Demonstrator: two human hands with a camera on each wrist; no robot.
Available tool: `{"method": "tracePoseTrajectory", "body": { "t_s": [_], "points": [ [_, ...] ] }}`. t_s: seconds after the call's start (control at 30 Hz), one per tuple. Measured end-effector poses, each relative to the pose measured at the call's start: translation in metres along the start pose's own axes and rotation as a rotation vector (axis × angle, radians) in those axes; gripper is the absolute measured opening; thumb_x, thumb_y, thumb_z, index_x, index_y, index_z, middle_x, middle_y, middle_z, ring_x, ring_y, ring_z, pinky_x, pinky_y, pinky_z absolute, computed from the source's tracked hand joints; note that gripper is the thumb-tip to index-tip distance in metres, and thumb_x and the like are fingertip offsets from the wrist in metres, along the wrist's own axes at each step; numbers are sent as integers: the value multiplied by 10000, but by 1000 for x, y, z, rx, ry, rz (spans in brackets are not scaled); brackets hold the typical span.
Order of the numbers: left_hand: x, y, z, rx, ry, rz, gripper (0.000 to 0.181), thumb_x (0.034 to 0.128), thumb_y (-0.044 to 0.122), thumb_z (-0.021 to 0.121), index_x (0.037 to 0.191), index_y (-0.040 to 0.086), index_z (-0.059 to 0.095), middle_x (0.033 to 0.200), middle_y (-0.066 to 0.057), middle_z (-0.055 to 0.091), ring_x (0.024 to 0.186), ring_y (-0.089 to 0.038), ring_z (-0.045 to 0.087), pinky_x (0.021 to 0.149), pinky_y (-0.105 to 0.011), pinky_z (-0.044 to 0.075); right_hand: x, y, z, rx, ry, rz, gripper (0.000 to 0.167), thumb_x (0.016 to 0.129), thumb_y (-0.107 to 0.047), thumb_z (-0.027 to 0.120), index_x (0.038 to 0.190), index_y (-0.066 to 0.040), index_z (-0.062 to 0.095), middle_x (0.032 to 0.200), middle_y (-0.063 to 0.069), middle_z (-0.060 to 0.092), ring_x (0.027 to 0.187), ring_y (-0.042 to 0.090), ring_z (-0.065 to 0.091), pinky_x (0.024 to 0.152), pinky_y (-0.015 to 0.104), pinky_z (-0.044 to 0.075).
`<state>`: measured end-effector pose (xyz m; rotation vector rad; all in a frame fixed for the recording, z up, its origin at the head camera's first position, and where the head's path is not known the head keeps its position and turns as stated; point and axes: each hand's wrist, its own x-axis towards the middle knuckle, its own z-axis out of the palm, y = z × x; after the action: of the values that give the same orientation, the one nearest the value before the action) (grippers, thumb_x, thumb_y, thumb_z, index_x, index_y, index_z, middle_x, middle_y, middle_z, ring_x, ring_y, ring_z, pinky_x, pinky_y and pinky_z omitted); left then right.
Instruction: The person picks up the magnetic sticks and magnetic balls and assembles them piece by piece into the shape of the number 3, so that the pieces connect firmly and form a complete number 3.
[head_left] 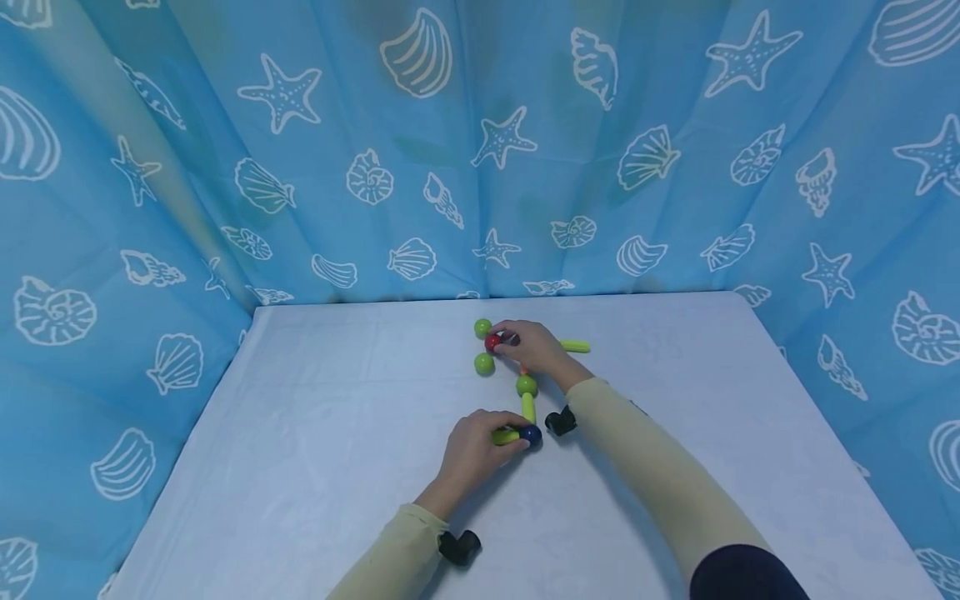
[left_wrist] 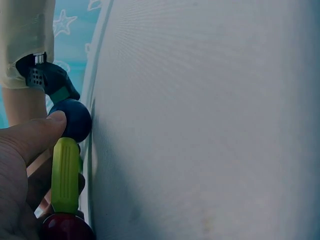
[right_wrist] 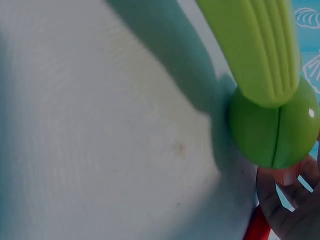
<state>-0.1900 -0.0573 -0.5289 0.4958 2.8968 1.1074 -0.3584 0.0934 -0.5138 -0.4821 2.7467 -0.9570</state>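
Observation:
In the head view my left hand [head_left: 474,454] grips a blue ball [head_left: 531,435] and the yellow-green rod [head_left: 506,437] joined to it. The left wrist view has the thumb on the blue ball [left_wrist: 76,120], with a dark red ball [left_wrist: 67,228] at the rod's other end. From the blue ball another yellow-green rod [head_left: 528,407] leads to a green ball [head_left: 527,385]. Farther back, my right hand [head_left: 534,346] pinches a red ball [head_left: 492,342]. The right wrist view shows the green ball [right_wrist: 275,132] close up, partly in front of that hand [right_wrist: 300,212].
Two loose green balls, one behind [head_left: 483,328] and one in front [head_left: 484,364], lie beside the red ball. A yellow-green rod [head_left: 576,346] sticks out right of my right hand. The white-covered table [head_left: 337,450] ends at a blue shell-patterned curtain [head_left: 420,167].

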Motion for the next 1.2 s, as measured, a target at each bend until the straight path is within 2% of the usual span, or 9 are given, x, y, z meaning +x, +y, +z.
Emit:
{"method": "tracePoseTrajectory", "body": {
  "t_s": [0.47,0.63,0.93,1.2],
  "points": [
    [0,1,0,-4,-4,-21,269,878,310,815,1143,305,775,1064,143,736,923,-84,582,806,-291,473,-3,-5,-2,-24,0,40,381,999,-285,670,1374,-242,611,1234,30,658,1110,213,599,999,415,484],
    [0,1,1,-2,-11,-33,270,879,319,813,1146,312,772,1068,145,732,932,-84,583,811,-296,470,-7,-5,-5,-3,8,74,372,995,-284,676,1360,-242,618,1250,37,645,1140,229,591,985,405,493],
    [0,3,1,3,-22,-61,287,873,323,820,1155,322,768,1079,138,725,940,-93,572,825,-310,470,-5,5,-11,17,17,118,392,989,-302,677,1371,-243,613,1270,53,638,1157,256,592,950,414,507],
    [0,3,0,7,-13,-48,282,870,319,822,1148,313,772,1061,138,728,913,-84,568,796,-290,464,-7,13,-17,-15,33,135,406,1006,-298,653,1399,-213,593,1280,79,636,1183,275,589,970,430,508]
  ]
}}
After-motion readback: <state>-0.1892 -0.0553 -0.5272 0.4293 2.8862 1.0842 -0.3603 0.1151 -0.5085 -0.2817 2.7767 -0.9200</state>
